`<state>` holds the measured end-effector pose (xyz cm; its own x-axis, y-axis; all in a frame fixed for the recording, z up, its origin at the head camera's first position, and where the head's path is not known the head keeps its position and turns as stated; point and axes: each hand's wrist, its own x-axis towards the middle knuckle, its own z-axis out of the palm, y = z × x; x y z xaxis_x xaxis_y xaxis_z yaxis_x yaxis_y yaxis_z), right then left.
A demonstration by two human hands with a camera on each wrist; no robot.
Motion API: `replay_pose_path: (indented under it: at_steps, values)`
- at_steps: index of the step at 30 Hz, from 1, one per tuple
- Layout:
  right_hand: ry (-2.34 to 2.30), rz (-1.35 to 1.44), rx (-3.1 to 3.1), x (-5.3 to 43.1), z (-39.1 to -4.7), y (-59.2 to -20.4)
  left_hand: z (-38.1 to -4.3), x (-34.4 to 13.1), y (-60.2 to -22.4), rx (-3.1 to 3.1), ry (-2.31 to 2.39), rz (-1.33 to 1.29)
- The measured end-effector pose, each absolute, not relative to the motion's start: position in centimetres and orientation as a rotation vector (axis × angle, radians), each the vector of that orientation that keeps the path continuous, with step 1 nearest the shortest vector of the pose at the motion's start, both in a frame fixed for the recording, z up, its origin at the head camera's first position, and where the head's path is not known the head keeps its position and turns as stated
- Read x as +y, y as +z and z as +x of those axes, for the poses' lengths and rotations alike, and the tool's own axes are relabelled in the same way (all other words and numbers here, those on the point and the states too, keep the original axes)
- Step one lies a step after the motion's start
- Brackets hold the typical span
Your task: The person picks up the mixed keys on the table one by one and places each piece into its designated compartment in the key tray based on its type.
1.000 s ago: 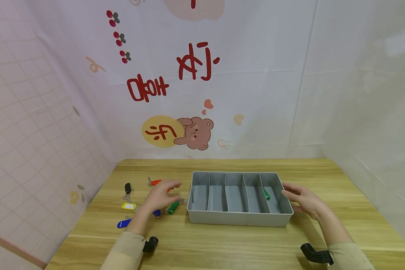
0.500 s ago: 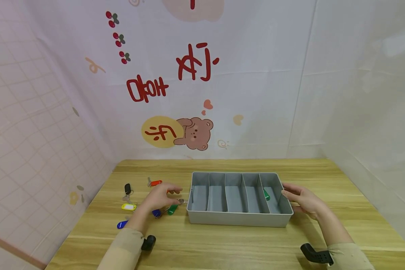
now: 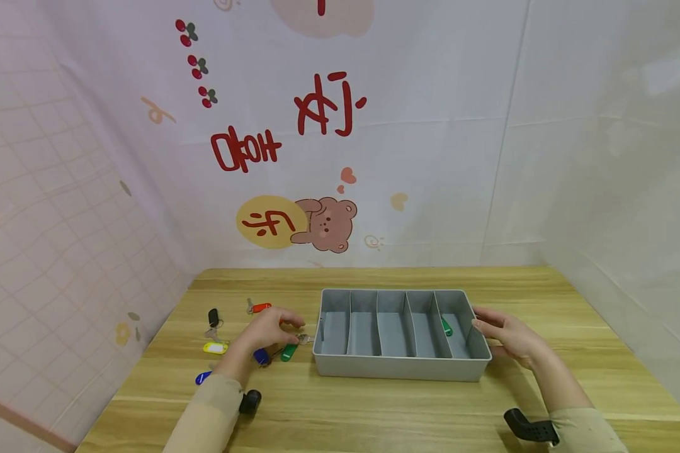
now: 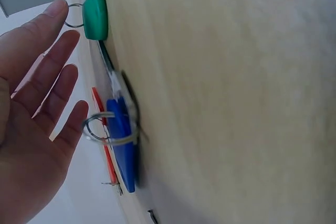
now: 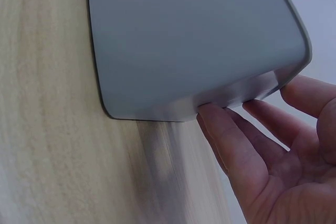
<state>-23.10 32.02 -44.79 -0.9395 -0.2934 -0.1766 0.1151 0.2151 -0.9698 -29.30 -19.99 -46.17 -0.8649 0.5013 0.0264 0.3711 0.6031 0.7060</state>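
A wood-grain tabletop [image 3: 408, 409] fills the lower part of the head view, backed by a pale hanging sheet [image 3: 430, 157] printed with red lettering, cherries, hearts and a pinkish-brown bear; a grid pattern covers the sheet on the left side. One grey tray [image 3: 399, 368] sits on the wood, split by four dividers into five compartments. Key tags number eight: one green tag [image 3: 447, 326] lies in the compartment nearest the right hand [image 3: 507, 333], and seven lie on the tabletop left of the tray. Those seven are a second green tag [image 3: 288, 352], two blue tags [image 3: 262, 357], two red-orange tags [image 3: 262, 307], one yellow tag [image 3: 216, 348] and one black tag [image 3: 213, 317]. The left hand [image 3: 269, 328] is spread above the second green tag, thumb apart from the fingers and close to its metal ring [image 4: 74, 15]; whether they touch cannot be told. The right hand rests extended fingertips against the tray's end wall. The left hand hides most of one red-orange tag, and its forearm runs over the lower blue tag's keys. Each wrist carries a black device [image 3: 250, 402] beside a beige sleeve [image 3: 206, 412].
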Motion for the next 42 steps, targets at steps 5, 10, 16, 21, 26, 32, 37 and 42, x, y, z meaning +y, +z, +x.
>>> replay_pose_path:
  at_steps: [5, 10, 16, 21, 26, 32, 37, 42]
  values:
    - [-1.778, -0.169, 2.176, 31.96, -23.09, -44.72, -29.43, -20.19, -46.38, 2.641, 1.122, 0.735]
    - [-1.777, -0.165, 2.175, 31.89, -23.03, -44.64, -29.37, -20.25, -46.36, 2.649, 1.104, 0.727]
    - [-1.78, -0.153, 2.166, 31.87, -23.02, -44.64, -29.36, -20.05, -46.26, 2.635, 1.101, 0.73]
    - [-1.775, -0.157, 2.168, 31.92, -23.07, -44.71, -29.36, -19.91, -46.32, 2.626, 1.103, 0.729]
    - [-1.777, -0.158, 2.171, 31.93, -23.08, -44.64, -29.37, -19.8, -46.37, 2.616, 1.111, 0.745]
    - [-1.776, -0.162, 2.176, 31.9, -23.07, -44.66, -29.49, -19.7, -46.54, 2.643, 1.082, 0.769]
    - [-1.778, -0.159, 2.171, 31.96, -23.11, -44.78, -29.45, -19.63, -46.4, 2.665, 1.061, 0.747]
    - [-1.778, -0.151, 2.173, 31.96, -23.05, -44.74, -29.39, -19.7, -46.27, 2.663, 1.062, 0.766]
